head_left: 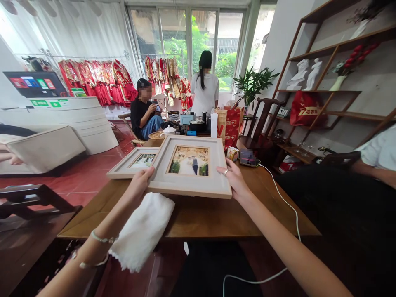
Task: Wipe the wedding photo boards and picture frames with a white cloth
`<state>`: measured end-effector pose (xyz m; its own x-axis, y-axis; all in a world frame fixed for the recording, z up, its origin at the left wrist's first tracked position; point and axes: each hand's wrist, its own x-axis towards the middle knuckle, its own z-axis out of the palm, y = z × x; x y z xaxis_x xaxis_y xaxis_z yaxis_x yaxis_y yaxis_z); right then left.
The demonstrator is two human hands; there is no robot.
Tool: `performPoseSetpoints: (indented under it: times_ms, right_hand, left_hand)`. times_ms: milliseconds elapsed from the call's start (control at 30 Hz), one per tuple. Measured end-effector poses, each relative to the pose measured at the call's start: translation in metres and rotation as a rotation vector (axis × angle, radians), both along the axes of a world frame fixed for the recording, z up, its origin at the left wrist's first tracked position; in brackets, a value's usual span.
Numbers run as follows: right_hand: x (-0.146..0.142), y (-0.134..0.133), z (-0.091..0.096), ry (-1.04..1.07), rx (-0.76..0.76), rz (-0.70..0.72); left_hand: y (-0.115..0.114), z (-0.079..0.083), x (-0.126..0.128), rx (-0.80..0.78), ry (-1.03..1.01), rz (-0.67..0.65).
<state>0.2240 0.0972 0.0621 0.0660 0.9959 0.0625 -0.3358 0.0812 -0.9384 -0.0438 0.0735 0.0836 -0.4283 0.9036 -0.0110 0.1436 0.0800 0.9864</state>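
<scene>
Both grips are closed on the large pale wooden picture frame with the wedding photograph (189,167). From my remote seat I read my left hand (140,181) pinching its lower-left corner, thumb over the front rail, and my right hand (235,178), ring on one finger, clamped along its right rail with fingers on the face. The frame hangs tilted above the brown wooden bench (216,218), its face turned up toward the camera and its long axis running from nine o'clock to three o'clock, directly at twelve o'clock from me. It spans the gap between the two hands, so neither is nearer; each takes one end.

A fluffy white cloth (142,231) is draped over my left forearm, trailing toward six o'clock past the bench edge. Both arms reach forward nearly straight, wrists level, the left one wearing thin bracelets.

A second, smaller pale frame (133,163) lies at about ten o'clock, its right side tucked behind the held one; I cannot tell whether they touch. At two o'clock a phone (249,157) lies on the bench with a white cable (287,206) running back toward me. Beyond, two other people are at a far table.
</scene>
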Motion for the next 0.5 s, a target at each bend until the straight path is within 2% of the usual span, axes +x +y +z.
performPoseSetpoints:
  times_ms: [67, 167, 300, 400, 500]
  right_hand:
    - [0.014, -0.008, -0.004, -0.064, -0.005, -0.049]
    - [0.043, -0.031, -0.018, -0.148, -0.048, -0.059]
    - [0.081, -0.071, -0.043, -0.230, -0.154, -0.015]
    - [0.100, -0.093, -0.056, -0.246, -0.205, -0.002]
    - [0.108, -0.101, -0.060, -0.260, -0.243, 0.009]
  left_hand:
    - [-0.012, -0.003, 0.011, -0.051, -0.026, -0.062]
    - [-0.043, -0.013, 0.025, -0.133, -0.011, -0.208]
    - [-0.087, -0.043, 0.042, -0.208, 0.007, -0.394]
    - [-0.109, -0.069, 0.053, -0.237, 0.006, -0.428]
    - [-0.120, -0.085, 0.059, -0.275, -0.012, -0.446]
